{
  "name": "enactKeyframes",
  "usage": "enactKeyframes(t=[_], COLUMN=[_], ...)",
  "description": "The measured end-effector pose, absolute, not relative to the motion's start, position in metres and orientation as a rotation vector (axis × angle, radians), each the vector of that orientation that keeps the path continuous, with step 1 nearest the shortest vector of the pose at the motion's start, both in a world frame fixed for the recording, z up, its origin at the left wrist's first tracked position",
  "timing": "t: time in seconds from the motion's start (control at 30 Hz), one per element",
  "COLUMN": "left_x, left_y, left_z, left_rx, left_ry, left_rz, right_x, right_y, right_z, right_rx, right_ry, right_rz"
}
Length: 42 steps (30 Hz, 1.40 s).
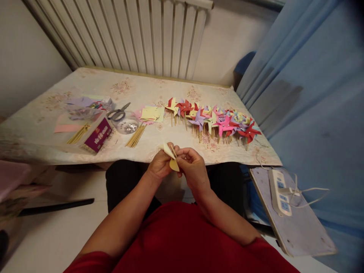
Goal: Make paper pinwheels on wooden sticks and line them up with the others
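Between my two hands, just over the table's front edge, is a pale yellow paper pinwheel (pixel 174 165) with curled blades. My left hand (pixel 160 163) is closed round its left side, the thumb pressed on the paper. My right hand (pixel 191 163) pinches at its middle from the other side; a short piece of thin wooden stick (pixel 173 150) shows there. Whatever lies under the right fingertips is hidden. Ahead of my hands lie a bundle of wooden sticks (pixel 136 135), a round clear dish of small shiny pins (pixel 127 126) and a stack of yellow paper squares (pixel 150 113).
Many finished pinwheels (pixel 224 124) in several colours stand at the table's right. Scissors (pixel 119 113) lie beside a clear box (pixel 98 132) with a purple label. A power strip (pixel 280 193) with white cables rests on a board at right. A radiator (pixel 136 36) stands behind.
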<state>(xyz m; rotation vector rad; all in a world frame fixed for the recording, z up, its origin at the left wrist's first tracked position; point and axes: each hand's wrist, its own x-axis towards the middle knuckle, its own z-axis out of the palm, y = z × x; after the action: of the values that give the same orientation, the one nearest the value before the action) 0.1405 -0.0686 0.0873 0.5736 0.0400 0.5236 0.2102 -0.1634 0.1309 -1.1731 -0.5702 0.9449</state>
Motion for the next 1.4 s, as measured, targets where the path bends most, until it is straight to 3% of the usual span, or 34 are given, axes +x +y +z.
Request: enactKeyframes(t=[1.4], left_x=[0.1381], left_y=[-0.0685], left_z=[0.0862], left_rx=[0.588], left_ry=[0.036], left_rz=[0.515], right_x=[0.2112], right_y=[-0.1629], right_z=[0.1246], right_rx=[-1.164], right_ry=[-0.576], right_rz=[0.932])
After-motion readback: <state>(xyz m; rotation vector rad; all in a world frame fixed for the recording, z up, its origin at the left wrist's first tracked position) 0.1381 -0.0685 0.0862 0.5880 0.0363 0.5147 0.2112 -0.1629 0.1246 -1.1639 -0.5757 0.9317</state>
